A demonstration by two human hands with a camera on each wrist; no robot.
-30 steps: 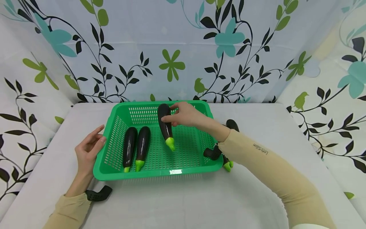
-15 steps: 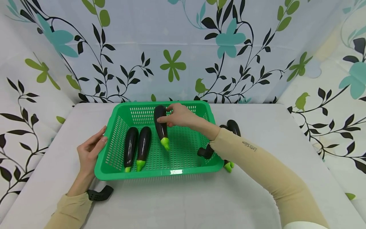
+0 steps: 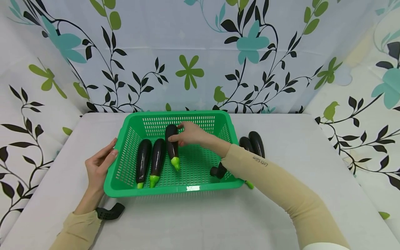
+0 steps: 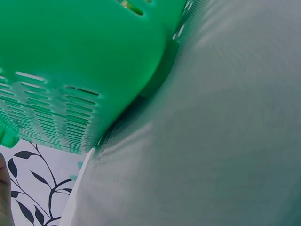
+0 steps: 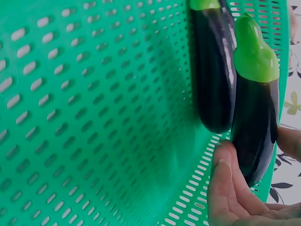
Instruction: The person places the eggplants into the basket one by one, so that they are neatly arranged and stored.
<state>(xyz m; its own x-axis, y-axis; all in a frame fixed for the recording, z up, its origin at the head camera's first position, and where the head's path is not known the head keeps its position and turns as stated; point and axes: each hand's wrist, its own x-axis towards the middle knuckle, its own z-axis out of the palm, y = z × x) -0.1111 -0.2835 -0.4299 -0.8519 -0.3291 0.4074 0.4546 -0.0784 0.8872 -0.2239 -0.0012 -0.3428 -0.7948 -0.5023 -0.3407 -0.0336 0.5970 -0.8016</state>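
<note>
My right hand (image 3: 189,134) pinches a glossy dark eggplant (image 3: 172,147) between thumb and fingers inside a green plastic basket (image 3: 150,193). Its bright green stem end points toward the near side; in the right wrist view, the held eggplant (image 5: 256,113) overlaps another eggplant (image 5: 214,70) lying behind it. Two eggplants, one at the left (image 3: 143,161) and one beside it (image 3: 157,159), lie side by side in the basket's left part. With fingers fairly straight, my left hand (image 3: 98,166) touches the basket's left rim from outside; only a sliver of it enters the left wrist view.
Right of the basket, more eggplants (image 3: 257,143) lie on the white-covered table (image 3: 193,222), partly hidden by my right sleeve. A patterned curtain (image 3: 197,41) stands behind and along both sides. Black wrist cameras (image 3: 110,211) are strapped to my wrists.
My right hand has carried the eggplant left and lower, toward the two lying in the basket. The left hand stays at the rim.
</note>
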